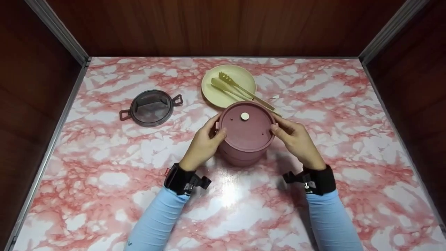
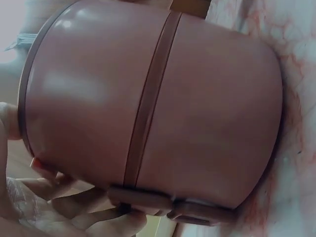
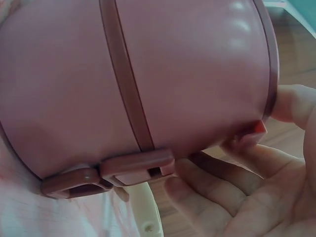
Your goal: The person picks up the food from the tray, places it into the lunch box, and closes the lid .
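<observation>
A tall mauve-pink pot [image 1: 241, 157] with two stacked sections stands on the table, covered by a matching lid [image 1: 245, 136] with a pale round knob [image 1: 245, 116]. My left hand [image 1: 205, 143] holds its upper left side, thumb at the lid's rim and fingers around the side. On the right, my right hand [image 1: 297, 140] grips the same way, thumb on the rim. In the right wrist view, its fingers touch a small tab [image 3: 251, 136] below the rim, above the stacked side handles [image 3: 138, 168]. The inside of the pot is hidden.
Behind the pot lies a pale yellow plate [image 1: 244, 74] carrying a pasta server [image 1: 225, 77] and a spatula [image 1: 218, 83], their handles jutting right. At the left sits a round glass-topped piece [image 1: 151, 108] with two dark red loop handles. Wood-look walls border the marbled table [image 1: 115, 195].
</observation>
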`<state>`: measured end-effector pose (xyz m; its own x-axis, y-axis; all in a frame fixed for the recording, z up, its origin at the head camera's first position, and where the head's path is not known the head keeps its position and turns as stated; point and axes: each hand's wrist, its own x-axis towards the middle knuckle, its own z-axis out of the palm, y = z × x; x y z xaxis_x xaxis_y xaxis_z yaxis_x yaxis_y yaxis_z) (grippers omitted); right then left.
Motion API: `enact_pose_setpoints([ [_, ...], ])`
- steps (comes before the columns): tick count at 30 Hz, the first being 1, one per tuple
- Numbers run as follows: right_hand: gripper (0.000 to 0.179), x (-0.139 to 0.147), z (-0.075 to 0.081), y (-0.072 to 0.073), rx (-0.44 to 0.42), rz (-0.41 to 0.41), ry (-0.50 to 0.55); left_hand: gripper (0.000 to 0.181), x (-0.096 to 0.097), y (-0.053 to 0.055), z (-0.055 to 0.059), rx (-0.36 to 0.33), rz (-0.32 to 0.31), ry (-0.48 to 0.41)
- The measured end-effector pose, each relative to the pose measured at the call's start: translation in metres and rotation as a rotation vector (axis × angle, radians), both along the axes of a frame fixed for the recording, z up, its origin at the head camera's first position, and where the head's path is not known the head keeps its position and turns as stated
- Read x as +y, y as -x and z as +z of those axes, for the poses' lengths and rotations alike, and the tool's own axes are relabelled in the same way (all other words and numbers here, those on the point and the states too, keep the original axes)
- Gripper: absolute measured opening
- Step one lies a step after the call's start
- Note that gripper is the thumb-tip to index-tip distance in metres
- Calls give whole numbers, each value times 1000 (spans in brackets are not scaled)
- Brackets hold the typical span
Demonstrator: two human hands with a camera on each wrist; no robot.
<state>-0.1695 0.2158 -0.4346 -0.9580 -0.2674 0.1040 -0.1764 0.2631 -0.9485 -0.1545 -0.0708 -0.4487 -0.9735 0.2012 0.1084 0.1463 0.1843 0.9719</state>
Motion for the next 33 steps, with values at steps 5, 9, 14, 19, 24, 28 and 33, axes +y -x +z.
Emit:
enact_pose_setpoints([
  [5, 46, 1, 2, 1, 13, 26, -20, 53, -22, 9, 8, -52, -10, 108],
  [9, 47, 1, 4, 0, 9, 31, -6, 46, -61, 30, 13, -21, 39, 176],
  [14, 47, 2, 5, 0, 7, 28, -10, 44, -117, 64, 16, 20, 180, 376],
  [19, 46, 1, 3, 1, -1, 22, -7, 41, -166, 90, 11, 65, 275, 654],
  [24, 45, 2, 3, 1, 0, 34, 13, 46, -191, 100, 10, 11, 228, 831],
  [28, 46, 3, 3, 1, -12, 45, 41, 48, -198, 104, 9, -50, 164, 899],
  [33, 47, 4, 3, 0, -30, 60, 75, 39, -199, 108, 2, -33, 177, 935],
])
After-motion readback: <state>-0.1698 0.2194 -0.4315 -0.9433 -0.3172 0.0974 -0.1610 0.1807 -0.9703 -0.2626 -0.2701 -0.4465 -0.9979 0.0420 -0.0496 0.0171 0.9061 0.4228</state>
